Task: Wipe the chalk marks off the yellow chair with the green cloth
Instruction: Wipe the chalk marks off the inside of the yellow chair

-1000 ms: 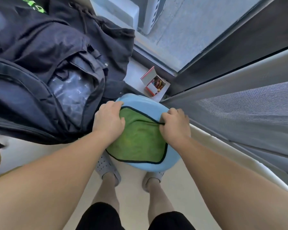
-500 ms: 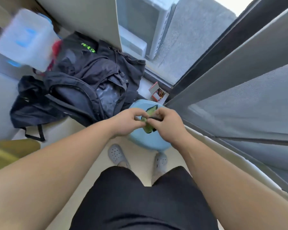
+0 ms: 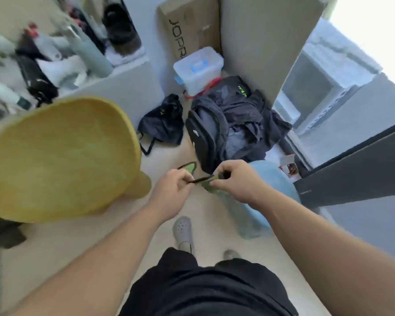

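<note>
Both hands are gripping the cloth [image 3: 205, 182], bunched and held in the air between them. The left hand [image 3: 172, 187] is pinching the black-edged hem with curled fingers; one green corner is sticking up above its knuckles. The right hand [image 3: 236, 180] is closing its fingertips on the other end of the hem, and the rest of the cloth is hanging crumpled under that hand. The hem is stretching taut from hand to hand.

The cloth is sitting above the floor [image 3: 82, 242], apart from every surface. Just beside and below the right hand, a blue stool [image 3: 276, 185] is standing on the floor. The chair [image 3: 55, 156] is standing to the left of the left hand, near it but not touching; its yellow seat is facing the camera. Motion blur is hiding any marks on it.

Beyond the hands, a black backpack [image 3: 214, 133] is lying on the floor with dark clothing piled against it. A smaller black bag [image 3: 163, 124] is lying to its left. Behind them, a clear box [image 3: 198, 69] with a blue latch is resting near a cardboard carton [image 3: 187, 26].
</note>
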Motion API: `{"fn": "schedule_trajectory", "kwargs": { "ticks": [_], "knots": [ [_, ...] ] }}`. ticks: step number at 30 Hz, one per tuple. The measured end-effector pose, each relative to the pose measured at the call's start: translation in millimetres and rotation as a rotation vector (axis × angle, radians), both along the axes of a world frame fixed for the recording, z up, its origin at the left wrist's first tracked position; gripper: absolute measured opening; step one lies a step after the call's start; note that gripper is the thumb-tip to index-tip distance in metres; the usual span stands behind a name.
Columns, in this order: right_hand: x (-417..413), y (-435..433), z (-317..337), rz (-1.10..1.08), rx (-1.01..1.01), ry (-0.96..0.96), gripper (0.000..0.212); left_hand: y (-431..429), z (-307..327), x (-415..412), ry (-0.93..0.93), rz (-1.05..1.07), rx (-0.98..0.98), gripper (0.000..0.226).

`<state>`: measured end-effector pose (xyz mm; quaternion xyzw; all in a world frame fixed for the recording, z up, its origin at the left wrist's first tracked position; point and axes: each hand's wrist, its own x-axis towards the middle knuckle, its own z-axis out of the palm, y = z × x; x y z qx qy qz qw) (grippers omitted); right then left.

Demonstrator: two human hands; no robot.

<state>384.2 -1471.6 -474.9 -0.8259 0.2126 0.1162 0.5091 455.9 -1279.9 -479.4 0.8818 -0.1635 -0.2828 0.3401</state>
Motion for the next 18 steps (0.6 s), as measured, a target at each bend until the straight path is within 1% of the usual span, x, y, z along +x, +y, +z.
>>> {"fn": "schedule_trajectory", "kwargs": {
  "ticks": [3,7,9,11,13,14,16,18],
  "knots": [
    [10.7,68.9,8.6,0.149,-0.007,-0.018,0.026,71.3,6.8,-14.9,-0.052,0.185,-0.022,0.02],
    [30.9,161.7,19.0,0.29,0.037,-0.001,0.019,168.9,8.6,-16.0,0.004,0.418,-0.084,0.012],
    [47.2,211.4,16.7,0.36,-0.016,0.004,0.013,217.7,5.1,-9.9,-0.022,0.464,-0.073,0.012],
    [63.2,264.1,12.2,0.359,-0.002,0.015,0.013,267.1,-0.3,-0.1,-0.039,0.498,-0.067,0.014],
    [77.3,317.4,3.8,0.325,0.045,0.043,0.014,321.9,-7.6,11.4,-0.036,0.495,-0.042,0.015],
    [83.0,343.1,0.3,0.303,0.066,0.072,0.014,350.3,-11.4,16.8,-0.043,0.463,0.001,0.015],
    [93.1,393.2,-5.9,0.304,0.099,0.143,0.012,405.4,-15.1,25.1,-0.073,0.35,0.148,0.012],
    [102.2,438.9,-7.3,0.341,0.106,0.192,0.009,452.4,-13.1,34.5,-0.092,0.253,0.229,0.01]
  ]
}}
